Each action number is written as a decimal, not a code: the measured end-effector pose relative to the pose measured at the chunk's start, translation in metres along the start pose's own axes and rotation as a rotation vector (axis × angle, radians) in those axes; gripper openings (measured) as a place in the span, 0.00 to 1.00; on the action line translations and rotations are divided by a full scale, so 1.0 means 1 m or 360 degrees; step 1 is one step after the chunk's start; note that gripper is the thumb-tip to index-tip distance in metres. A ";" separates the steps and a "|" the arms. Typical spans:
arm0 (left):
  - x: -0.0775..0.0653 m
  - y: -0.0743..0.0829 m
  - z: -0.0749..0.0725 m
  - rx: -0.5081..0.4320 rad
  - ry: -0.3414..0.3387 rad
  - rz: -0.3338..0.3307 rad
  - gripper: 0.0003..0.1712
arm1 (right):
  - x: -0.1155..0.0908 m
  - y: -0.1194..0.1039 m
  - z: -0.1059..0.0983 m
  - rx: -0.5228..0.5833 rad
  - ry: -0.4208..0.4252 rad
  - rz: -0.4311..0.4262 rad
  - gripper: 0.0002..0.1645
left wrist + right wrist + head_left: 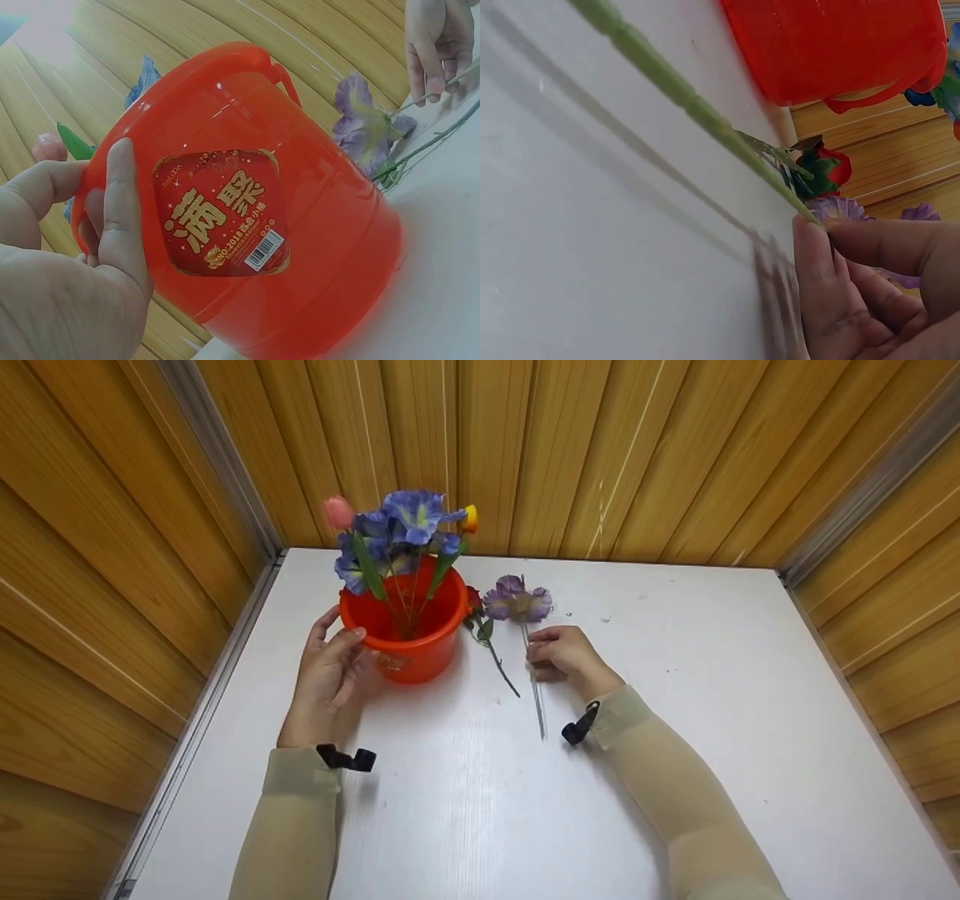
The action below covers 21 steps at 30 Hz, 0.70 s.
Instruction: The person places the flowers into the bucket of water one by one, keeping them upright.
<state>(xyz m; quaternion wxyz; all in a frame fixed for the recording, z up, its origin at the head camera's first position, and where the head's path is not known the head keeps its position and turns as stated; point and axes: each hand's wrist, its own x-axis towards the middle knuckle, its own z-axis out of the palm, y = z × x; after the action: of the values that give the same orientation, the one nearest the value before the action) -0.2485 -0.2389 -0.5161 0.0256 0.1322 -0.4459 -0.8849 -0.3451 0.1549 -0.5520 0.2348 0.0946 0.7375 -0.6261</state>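
Note:
My left hand grips the rim of a red plastic bucket, thumb on one side of the wall and fingers on the other; a label shows on its side in the left wrist view. Inside the bucket stand blue artificial flowers, a pink tulip and a yellow flower. Between thumb and fingers, my right hand pinches the green stem of a purple artificial flower. A red rose lies on the table between the bucket and the purple flower.
The white table ends at a wood-patterned back wall just behind the bucket. Similar panels close in the left and right sides, with grey metal posts at the corners.

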 end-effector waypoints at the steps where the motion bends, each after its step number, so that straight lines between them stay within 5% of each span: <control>1: 0.000 0.000 0.000 0.0002 0.0000 0.0002 0.41 | -0.002 0.000 -0.001 0.0009 0.0002 -0.0005 0.33; 21: -0.002 0.002 0.002 -0.0019 -0.0009 -0.0026 0.41 | -0.022 -0.021 -0.038 -0.0010 0.0096 -0.0155 0.34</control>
<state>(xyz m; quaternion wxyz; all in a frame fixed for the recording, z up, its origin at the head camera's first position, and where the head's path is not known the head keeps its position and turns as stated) -0.2471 -0.2385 -0.5129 0.0180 0.1331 -0.4397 -0.8881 -0.3437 0.1905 -0.5189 0.1818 0.0767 0.7500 -0.6313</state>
